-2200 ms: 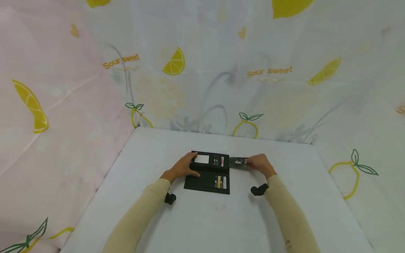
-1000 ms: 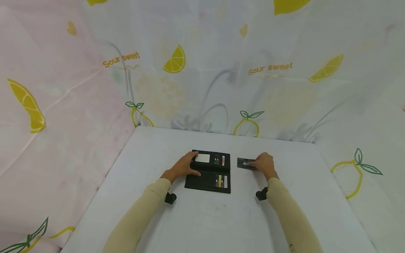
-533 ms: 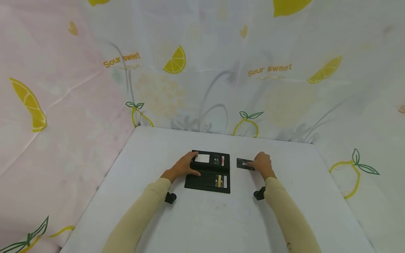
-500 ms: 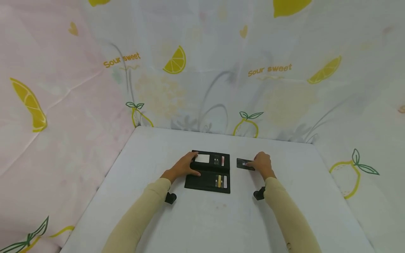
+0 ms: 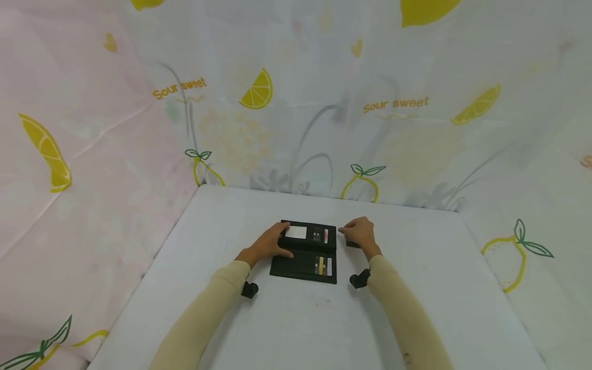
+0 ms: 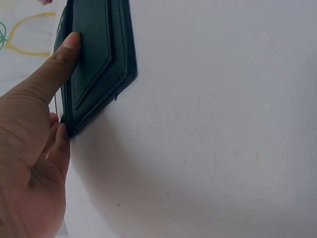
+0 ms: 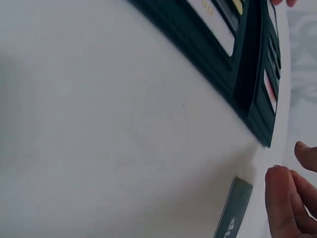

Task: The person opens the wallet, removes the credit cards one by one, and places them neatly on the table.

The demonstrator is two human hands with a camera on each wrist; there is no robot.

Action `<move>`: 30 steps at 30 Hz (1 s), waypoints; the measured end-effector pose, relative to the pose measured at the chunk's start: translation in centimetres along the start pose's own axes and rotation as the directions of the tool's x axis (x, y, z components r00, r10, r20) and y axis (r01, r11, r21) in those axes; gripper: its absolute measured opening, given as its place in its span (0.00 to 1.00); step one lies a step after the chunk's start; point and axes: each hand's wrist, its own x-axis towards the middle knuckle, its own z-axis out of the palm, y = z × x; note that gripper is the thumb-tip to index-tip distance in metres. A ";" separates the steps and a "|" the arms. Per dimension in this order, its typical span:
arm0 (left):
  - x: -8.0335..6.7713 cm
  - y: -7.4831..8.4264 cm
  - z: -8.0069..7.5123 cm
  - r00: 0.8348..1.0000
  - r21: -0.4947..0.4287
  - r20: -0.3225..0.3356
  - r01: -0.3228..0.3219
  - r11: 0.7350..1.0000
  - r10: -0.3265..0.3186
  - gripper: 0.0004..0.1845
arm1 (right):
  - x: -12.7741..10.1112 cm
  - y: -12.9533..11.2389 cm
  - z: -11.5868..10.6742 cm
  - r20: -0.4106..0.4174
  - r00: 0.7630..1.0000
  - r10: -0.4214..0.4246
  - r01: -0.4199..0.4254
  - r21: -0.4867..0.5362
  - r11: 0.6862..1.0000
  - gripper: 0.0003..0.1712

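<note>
A dark wallet [image 5: 302, 264] lies unfolded on the white table, with several cards in its slots and a white patch at the upper left. My left hand [image 5: 265, 245] holds it at the left side. In the left wrist view the thumb [image 6: 62, 57] presses on the inner panel while the fingers [image 6: 60, 146] meet the edge. Right of the wallet, a dark card [image 7: 234, 210] with pale lettering lies on the table, mostly hidden by my right hand [image 5: 359, 232] in the head view. The right thumb and fingers stand apart, with nothing between them.
The white table [image 5: 287, 329] stretches around the wallet. A lemon-printed cloth [image 5: 296, 128] hangs at the back and sides. A small black device [image 5: 250, 290] is at the left wrist, and another black device [image 5: 359, 279] at the right.
My right hand drew the card out of the wallet to the right, then let go of it on the table and moved left over it. The left hand has stayed on the wallet.
</note>
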 end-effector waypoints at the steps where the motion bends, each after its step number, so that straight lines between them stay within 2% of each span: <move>1: 0.0 0.0 0.0 1.000 0.003 0.005 0.001 1.000 -0.001 0.57 | 0.1 -0.2 0.4 0.011 1.000 0.007 -0.007 0.021 1.000 0.17; 6: 0.0 -0.1 0.1 1.000 0.003 0.012 0.008 1.000 -0.008 0.57 | 0.4 -0.6 1.9 0.074 0.997 0.023 -0.035 0.168 0.985 0.16; 12: 0.0 -0.1 0.1 1.000 0.003 0.004 0.002 1.000 -0.002 0.57 | 0.6 -0.9 2.9 0.111 0.992 0.063 -0.089 0.243 0.966 0.13; 16: 0.0 0.1 -0.1 1.000 0.000 0.003 0.004 1.000 -0.004 0.57 | 0.7 -1.1 3.1 0.136 0.986 0.100 -0.139 0.316 0.939 0.12; 21: 0.0 0.2 -0.2 1.000 0.012 0.005 -0.001 1.000 0.001 0.57 | 0.5 -1.2 3.0 0.146 0.982 0.122 -0.160 0.286 0.945 0.12; 30: -0.1 0.4 -0.4 1.000 0.005 -0.003 -0.008 1.000 0.008 0.57 | 0.7 -1.8 2.8 0.205 0.974 0.096 -0.147 0.250 0.957 0.11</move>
